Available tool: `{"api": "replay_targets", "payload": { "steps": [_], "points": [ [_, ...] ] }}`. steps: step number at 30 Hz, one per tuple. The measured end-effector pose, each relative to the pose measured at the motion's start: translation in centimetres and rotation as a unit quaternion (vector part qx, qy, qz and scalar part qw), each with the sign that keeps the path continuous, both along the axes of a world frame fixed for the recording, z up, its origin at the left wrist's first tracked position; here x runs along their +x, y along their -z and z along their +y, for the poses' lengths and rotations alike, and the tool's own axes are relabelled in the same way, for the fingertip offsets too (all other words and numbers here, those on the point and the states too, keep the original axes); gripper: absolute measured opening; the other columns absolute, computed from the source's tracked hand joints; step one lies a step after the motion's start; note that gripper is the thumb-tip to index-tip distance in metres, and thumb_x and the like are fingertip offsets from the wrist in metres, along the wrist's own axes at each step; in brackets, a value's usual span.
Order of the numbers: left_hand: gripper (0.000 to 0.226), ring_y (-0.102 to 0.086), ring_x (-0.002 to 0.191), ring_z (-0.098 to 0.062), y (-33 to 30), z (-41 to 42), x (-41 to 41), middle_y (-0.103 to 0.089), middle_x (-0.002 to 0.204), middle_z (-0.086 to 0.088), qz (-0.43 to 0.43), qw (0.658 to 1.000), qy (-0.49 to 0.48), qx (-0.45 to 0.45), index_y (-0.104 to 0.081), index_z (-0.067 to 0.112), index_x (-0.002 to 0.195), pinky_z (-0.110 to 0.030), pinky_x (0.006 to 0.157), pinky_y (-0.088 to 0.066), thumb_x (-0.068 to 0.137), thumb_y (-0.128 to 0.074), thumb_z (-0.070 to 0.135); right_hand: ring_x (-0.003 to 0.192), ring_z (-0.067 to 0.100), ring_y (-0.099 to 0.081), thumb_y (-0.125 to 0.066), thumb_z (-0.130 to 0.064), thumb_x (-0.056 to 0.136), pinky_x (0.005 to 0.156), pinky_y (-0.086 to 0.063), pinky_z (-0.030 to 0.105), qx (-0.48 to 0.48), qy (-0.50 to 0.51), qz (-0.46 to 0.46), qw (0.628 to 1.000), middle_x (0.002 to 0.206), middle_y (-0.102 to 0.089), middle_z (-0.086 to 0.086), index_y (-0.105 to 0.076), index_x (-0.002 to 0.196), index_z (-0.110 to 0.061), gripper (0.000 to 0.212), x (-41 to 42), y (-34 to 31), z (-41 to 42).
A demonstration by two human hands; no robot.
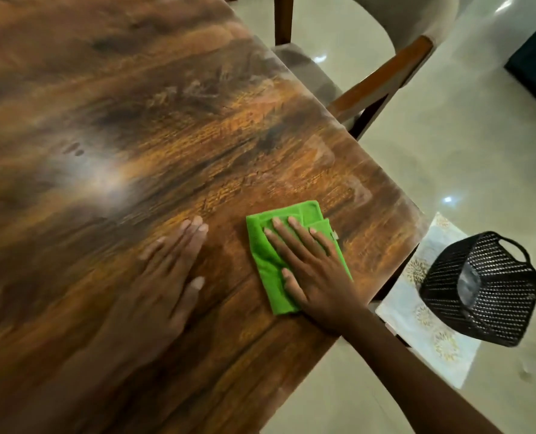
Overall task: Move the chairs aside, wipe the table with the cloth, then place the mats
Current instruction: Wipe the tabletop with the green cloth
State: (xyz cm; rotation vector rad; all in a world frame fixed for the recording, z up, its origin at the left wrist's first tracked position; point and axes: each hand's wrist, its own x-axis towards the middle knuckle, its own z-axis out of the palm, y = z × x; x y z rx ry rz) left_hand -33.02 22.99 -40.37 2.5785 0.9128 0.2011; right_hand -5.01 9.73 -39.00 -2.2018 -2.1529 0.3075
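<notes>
Pressing my right hand (310, 264) flat, fingers straight and spread, on the folded green cloth (291, 255), I keep it near the right edge of the wooden table (135, 120). My left hand (166, 274) lies open and flat on the wood just beside the cloth. A patterned mat (429, 336) lies below the table corner, under a black basket (495, 292); a chair (379, 79) stands by the far edge.

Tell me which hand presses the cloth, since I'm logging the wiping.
The right hand: its flat fingers lie on the green cloth. The left hand rests on bare table.
</notes>
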Motion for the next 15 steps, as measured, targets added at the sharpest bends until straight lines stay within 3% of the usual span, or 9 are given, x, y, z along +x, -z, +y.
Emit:
{"api": "replay_targets", "payload": {
  "steps": [3,7,11,15],
  "points": [
    [0.07,-0.004,0.165,-0.012,-1.8,-5.4,6.8,-0.007,0.179,0.002,-0.064,0.991,-0.102,-0.056,-0.008,0.019,0.171,-0.042,0.132,-0.013,0.109,-0.038,0.031,0.165,0.018,-0.001,-0.027,-0.04,0.109,0.129,-0.02,0.054,-0.019,0.004,-0.001,1.0,0.179,-0.003,-0.006,-0.011,0.17,-0.029,0.064,0.0,-0.2,-2.8],
    [0.068,-0.005,0.166,-0.02,0.3,-7.5,11.1,-0.005,0.179,-0.008,-0.003,0.983,-0.18,-0.025,-0.004,0.011,0.17,-0.049,0.131,-0.02,0.11,-0.027,0.032,0.165,0.016,-0.001,-0.028,-0.039,0.109,0.13,-0.016,0.05,-0.024,0.007,0.011,1.0,0.179,-0.001,-0.009,-0.009,0.17,-0.031,0.065,1.1,-0.6,-5.0],
    [0.067,-0.007,0.166,-0.024,1.1,-8.2,11.5,-0.007,0.178,-0.012,0.04,0.983,-0.178,0.026,-0.006,0.007,0.17,-0.048,0.132,-0.018,0.11,-0.023,0.035,0.165,0.013,-0.006,-0.029,-0.038,0.109,0.131,-0.017,0.051,0.014,0.017,0.032,0.999,0.178,-0.01,-0.01,-0.017,0.17,-0.031,0.062,5.8,0.2,-2.5],
    [0.067,-0.004,0.166,-0.025,1.5,-8.2,11.5,-0.004,0.178,-0.014,0.075,0.98,-0.179,0.044,-0.003,0.006,0.169,-0.051,0.132,-0.019,0.112,-0.017,0.037,0.165,0.013,-0.002,-0.024,-0.045,0.109,0.131,-0.01,0.052,0.029,0.119,0.057,0.991,0.178,-0.005,-0.01,-0.013,0.169,-0.035,0.062,14.1,0.8,4.5]
  ]
}}
